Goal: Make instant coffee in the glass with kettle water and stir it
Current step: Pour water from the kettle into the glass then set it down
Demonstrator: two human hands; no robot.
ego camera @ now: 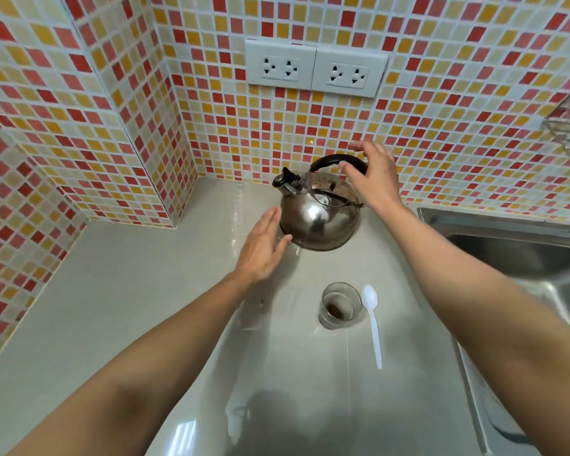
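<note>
Step in hand: reaching for the kettle, before any pour. The round stainless-steel stovetop kettle (318, 218) with a black arched handle (329, 159) and a black-capped whistle spout (287, 181) sits on the pale grey glossy countertop (112, 291), up near the mosaic-tiled wall. The right hand (374, 174) is at the handle, fingers spread and curled around it but not closed; I cannot tell whether they touch it. The left hand (262, 250) is flat and open, fingers together and extended, just beside the kettle's lower left side, thumb tip at or very near the steel; nothing is gripped.

The short clear drinking glass (339, 306) stands upright on the counter, nearer the person than the kettle, well apart from it. A small brown heap of coffee powder (335, 311) lies at its bottom; no water visible, so the coffee looks dosed and the pour not yet done. The white plastic spoon (373, 320) lies flat just right of the glass, bowl end away from the person, untouched.

Next move, as I judge: close the right hand on the handle, lift, carry the kettle over the glass, tip the spout slowly. The spout cap may need opening. The body may be hot, a risk for the left hand.

Counts: one kettle, one glass, one spoon, two hands, two white double wall sockets (316, 69), one steel sink (514, 245) at the right.
</note>
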